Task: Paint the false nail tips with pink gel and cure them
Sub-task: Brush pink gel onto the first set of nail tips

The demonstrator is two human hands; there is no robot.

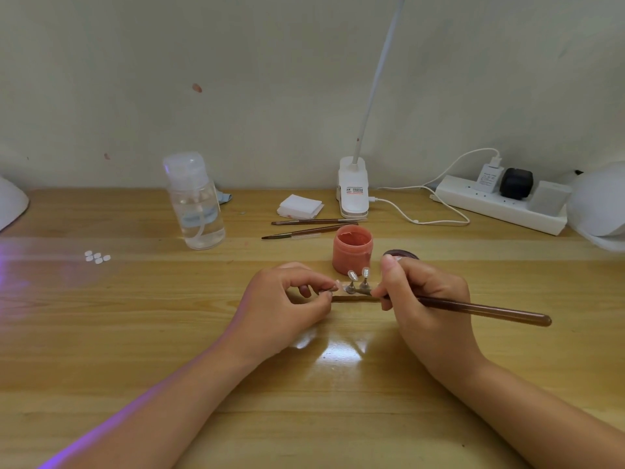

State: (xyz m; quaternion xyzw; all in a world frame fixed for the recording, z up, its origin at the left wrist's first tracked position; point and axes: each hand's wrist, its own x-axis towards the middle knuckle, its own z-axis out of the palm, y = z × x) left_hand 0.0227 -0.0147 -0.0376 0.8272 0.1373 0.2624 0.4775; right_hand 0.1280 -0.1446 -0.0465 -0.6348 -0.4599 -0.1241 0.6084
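Two clear false nail tips (358, 275) stand on small metal stands on a little holder strip (355, 290) at the table's middle. My left hand (287, 306) pinches the strip's left end. My right hand (426, 299) grips a brown brush (483, 310); its front part lies low along the strip toward my left fingers, the handle pointing right. The open pink gel jar (352, 252) stands just behind the tips, its dark lid (400, 255) partly hidden behind my right thumb. Several loose nail tips (97, 257) lie at the left.
A clear pump bottle (196, 201) stands back left. Two spare brushes (304, 228), white wipes (299, 206) and a clip lamp (353, 187) sit behind the jar. A power strip (504, 204) lies back right. White curing lamps sit at both edges (12, 201) (598, 204).
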